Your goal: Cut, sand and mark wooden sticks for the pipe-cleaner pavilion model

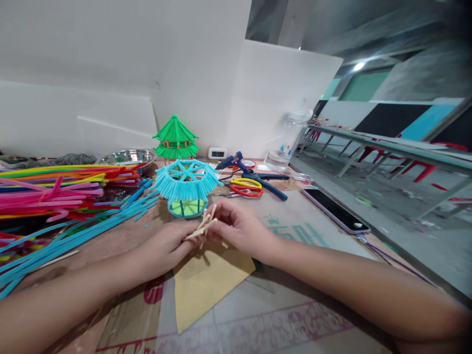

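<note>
Left hand [167, 246], right hand [236, 226] meet, pinching wooden sticks [204, 225].

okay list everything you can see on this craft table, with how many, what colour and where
wooden sticks: a few, pale, held between both hands
blue pavilion model: one, light blue with green base, just behind the hands
green pavilion model: one, green, at the back by the wall
pipe cleaners: many, mixed bright colours, piled at left
scissors: one pair, red and yellow handles, right of the blue model
glue gun: one, blue, behind the scissors
metal bowl: one, silver, back left
phone: one, dark screen, right edge of table
tan card: one, under the hands
left hand: grip on the sticks
right hand: grip on the sticks
</note>
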A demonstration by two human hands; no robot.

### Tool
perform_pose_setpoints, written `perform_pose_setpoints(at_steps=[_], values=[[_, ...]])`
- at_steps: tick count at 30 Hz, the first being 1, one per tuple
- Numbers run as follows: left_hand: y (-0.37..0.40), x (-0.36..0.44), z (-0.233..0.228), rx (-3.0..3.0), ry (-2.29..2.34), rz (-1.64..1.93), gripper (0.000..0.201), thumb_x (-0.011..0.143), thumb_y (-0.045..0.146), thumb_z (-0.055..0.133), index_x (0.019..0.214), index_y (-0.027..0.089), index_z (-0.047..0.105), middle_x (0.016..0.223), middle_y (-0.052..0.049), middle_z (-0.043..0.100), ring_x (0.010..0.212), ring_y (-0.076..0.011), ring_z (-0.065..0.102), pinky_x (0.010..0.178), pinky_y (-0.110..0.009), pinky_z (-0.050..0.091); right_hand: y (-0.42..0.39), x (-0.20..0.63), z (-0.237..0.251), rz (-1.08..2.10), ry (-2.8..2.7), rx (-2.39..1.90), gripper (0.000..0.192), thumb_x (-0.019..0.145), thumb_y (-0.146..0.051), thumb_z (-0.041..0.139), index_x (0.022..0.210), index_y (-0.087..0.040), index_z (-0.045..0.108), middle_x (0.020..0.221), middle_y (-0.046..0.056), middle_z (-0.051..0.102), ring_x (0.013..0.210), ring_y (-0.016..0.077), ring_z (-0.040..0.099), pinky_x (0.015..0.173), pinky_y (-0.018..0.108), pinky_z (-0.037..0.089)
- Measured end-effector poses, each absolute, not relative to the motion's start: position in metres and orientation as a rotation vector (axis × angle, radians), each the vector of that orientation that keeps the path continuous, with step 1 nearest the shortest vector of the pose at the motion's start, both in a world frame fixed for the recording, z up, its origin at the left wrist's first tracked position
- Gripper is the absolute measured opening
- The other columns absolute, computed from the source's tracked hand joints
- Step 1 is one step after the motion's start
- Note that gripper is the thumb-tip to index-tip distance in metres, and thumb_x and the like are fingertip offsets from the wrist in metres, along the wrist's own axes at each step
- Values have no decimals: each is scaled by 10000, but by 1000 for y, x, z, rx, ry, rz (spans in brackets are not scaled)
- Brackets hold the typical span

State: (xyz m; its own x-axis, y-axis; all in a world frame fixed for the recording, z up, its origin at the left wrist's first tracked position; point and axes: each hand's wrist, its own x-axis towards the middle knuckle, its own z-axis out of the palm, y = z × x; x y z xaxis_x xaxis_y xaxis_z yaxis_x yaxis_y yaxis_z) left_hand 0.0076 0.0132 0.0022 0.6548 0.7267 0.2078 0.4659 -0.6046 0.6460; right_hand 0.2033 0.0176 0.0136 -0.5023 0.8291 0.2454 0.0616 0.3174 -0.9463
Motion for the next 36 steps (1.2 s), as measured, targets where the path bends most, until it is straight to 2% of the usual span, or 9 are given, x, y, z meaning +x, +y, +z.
perform_pose_setpoints(at_steps=[4, 8, 11, 14, 18, 23, 30, 36], values=[[13, 6, -1, 2297, 934, 633, 261, 945, 312, 348, 789, 209, 530, 759, -2, 616, 695, -154, 573, 659, -229, 455, 24, 219, 26, 798, -2164, -841, 147, 912, -253, 595, 1033, -168, 607, 844, 25, 665, 715, 139, 606, 642, 262, 474], [13, 4, -2, 2236, 961, 588, 317, 974, 342, 307, 823, 203, 549, 825, -17, 646, 757, -160, 609, 708, -237, 471, 44, 240, 36, 184, -2438, -976, 152, 946, -179, 548, 987, -153, 693, 928, 74, 688, 866, 179, 617, 778, 303, 460], [14, 3, -2, 2246, 970, 584, 344, 984, 369, 301, 858, 200, 573, 870, -25, 658, 801, -168, 615, 752, -250, 469, 57, 248, 31, -39, -2571, -1126, 224, 941, -121, 534, 1088, -149, 701, 1045, 114, 662, 967, 209, 608, 824, 320, 446], [15, 3, -4, 2237, 974, 582, 358, 992, 384, 291, 847, 204, 564, 851, -21, 648, 781, -167, 607, 736, -249, 469, 62, 252, 20, -208, -2715, -1173, 245, 955, -136, 517, 1135, -155, 682, 1089, 128, 623, 947, 210, 595, 780, 314, 439], [16, 2, -5, 2237, 992, 594, 355, 992, 393, 299, 854, 202, 565, 841, -19, 644, 772, -167, 606, 715, -245, 465, 61, 251, 13, -343, -2797, -1115, 194, 985, -165, 482, 965, -126, 671, 962, 105, 620, 868, 193, 578, 744, 302, 431], [15, 5, -2, 2246, 990, 609, 346, 984, 399, 311, 827, 210, 555, 815, -17, 645, 738, -165, 589, 680, -242, 457, 59, 248, 15, -506, -2834, -1064, 192, 977, -101, 445, 1043, -71, 622, 1022, 146, 613, 885, 214, 579, 763, 326, 443], [13, 4, 2, 2289, 984, 614, 331, 968, 370, 323, 774, 207, 536, 748, -6, 624, 659, -153, 558, 620, -233, 432, 54, 246, 24, -588, -2993, -990, 149, 969, -108, 491, 978, -92, 639, 926, 114, 649, 821, 218, 604, 703, 336, 454], [15, 5, 0, 2272, 1003, 613, 317, 959, 375, 332, 776, 210, 532, 747, -3, 621, 667, -155, 559, 623, -233, 437, 55, 247, 25, -666, -2990, -977, 167, 980, -110, 447, 1006, -89, 611, 973, 136, 636, 829, 221, 599, 703, 344, 452]])
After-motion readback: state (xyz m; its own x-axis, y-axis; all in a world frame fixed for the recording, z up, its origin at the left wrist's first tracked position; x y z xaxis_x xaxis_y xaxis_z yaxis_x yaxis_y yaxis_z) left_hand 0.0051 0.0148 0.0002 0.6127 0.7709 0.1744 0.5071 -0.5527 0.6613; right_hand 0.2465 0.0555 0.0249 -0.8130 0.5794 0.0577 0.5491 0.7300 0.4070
